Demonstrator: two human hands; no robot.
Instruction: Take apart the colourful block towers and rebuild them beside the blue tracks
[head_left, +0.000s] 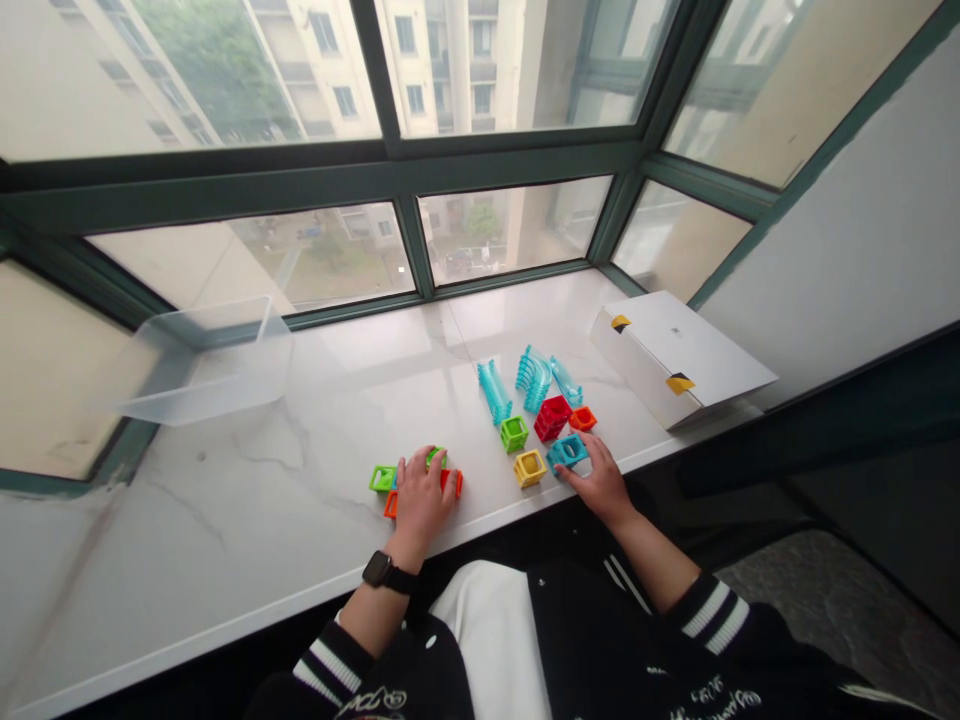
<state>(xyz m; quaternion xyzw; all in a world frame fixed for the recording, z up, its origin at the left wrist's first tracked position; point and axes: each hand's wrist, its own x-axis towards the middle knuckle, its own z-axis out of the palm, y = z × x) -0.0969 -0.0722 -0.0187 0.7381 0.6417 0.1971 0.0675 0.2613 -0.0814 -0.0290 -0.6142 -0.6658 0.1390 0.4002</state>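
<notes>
My left hand [424, 492] lies over a cluster of hollow toy building blocks, its fingers curved down onto them. A green block [382, 478] sticks out to its left, and orange blocks [391, 504] show below and beside the thumb; a bit of blue is mostly covered. My right hand [602, 484] grips a blue block [568, 453] between thumb and fingers, close to the counter. Left of that hand sits a yellow block [529, 468], with a green block [514, 433] behind it. Red blocks [552, 418] and an orange block [583, 419] stand just beyond.
Translucent blue track pieces, one straight [494, 392] and one curved [534, 378], lie behind the blocks. A white box [682, 350] stands at the right, a clear plastic bin [217, 365] at the left. The marble-patterned counter [300, 520] ends at windows behind.
</notes>
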